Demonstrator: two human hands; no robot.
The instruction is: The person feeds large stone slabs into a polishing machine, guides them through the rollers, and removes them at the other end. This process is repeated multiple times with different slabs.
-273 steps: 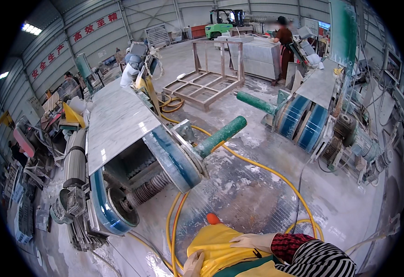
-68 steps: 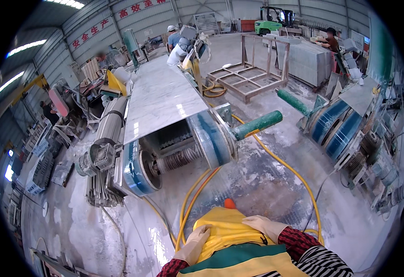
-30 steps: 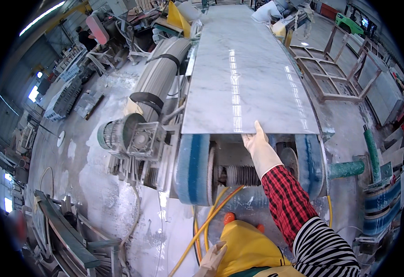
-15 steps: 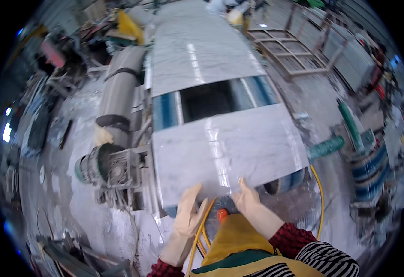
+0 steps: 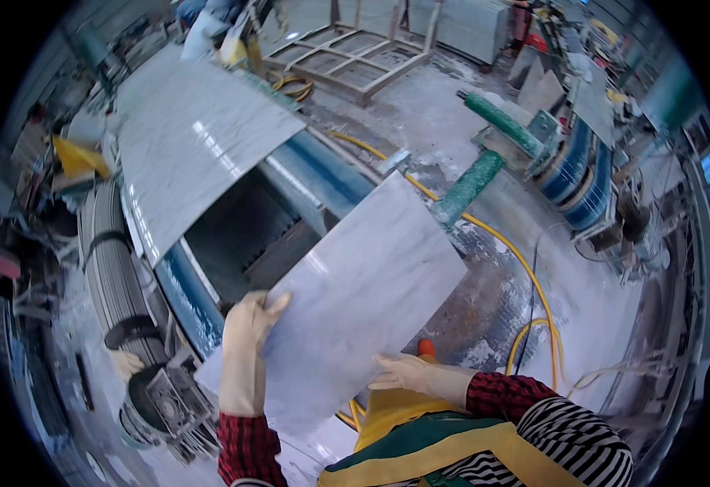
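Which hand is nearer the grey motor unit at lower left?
Left. The left hand, on one edge of the white slab, is up and right of the grey motor unit in the picture; the right hand is farther right, at the slab's opposite edge.

Conveyor [image 5: 294,185]: 2 blue belts [image 5: 183,290], 1 veined white slab [image 5: 209,114] lying across both
Floor [image 5: 586,300]: wet grey, yellow hose [image 5: 504,239], brown frame [image 5: 396,76]

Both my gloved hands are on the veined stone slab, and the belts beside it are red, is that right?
Not quite: the head view shows blue belts, not red ones. Your left hand and right hand are indeed on the veined stone slab.
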